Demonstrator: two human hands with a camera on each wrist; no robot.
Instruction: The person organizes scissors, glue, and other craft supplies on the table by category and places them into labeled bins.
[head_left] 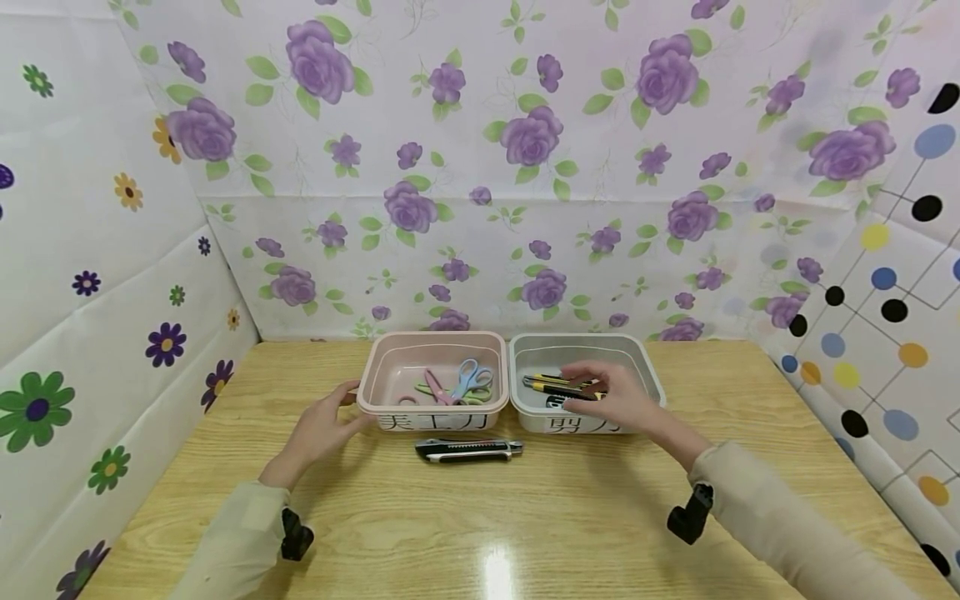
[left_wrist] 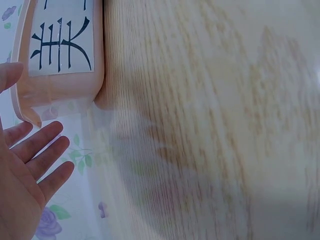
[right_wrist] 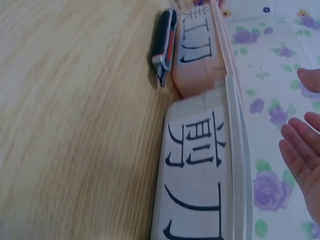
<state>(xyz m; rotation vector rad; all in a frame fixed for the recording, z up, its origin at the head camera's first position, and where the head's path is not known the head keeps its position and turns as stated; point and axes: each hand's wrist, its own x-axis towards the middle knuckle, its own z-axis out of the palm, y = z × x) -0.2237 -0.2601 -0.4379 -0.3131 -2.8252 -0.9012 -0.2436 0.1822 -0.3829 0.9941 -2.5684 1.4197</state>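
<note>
Head | utility knife [head_left: 468,450] before pink bin [head_left: 432,410] | left hand [head_left: 318,429], right hand [head_left: 611,396] grips apart

A makeshift recording booth for hand work, not a lived-in room.

A wooden counter [head_left: 525,517] is boxed in on three sides by hung plastic sheets: purple roses on the back sheet [head_left: 525,167], mixed flowers on the left sheet [head_left: 97,250], coloured dots and lines on the right sheet [head_left: 892,275]. Creases and seams show that they are drapes rather than walls. Two small bins, a pink bin [head_left: 382,400] and a white bin [head_left: 525,412], carry hand-lettered paper labels and hold sorted scissors [head_left: 461,382] and knives [head_left: 551,385]. Black camera mounts [head_left: 690,515] are strapped at both wrists.
</note>
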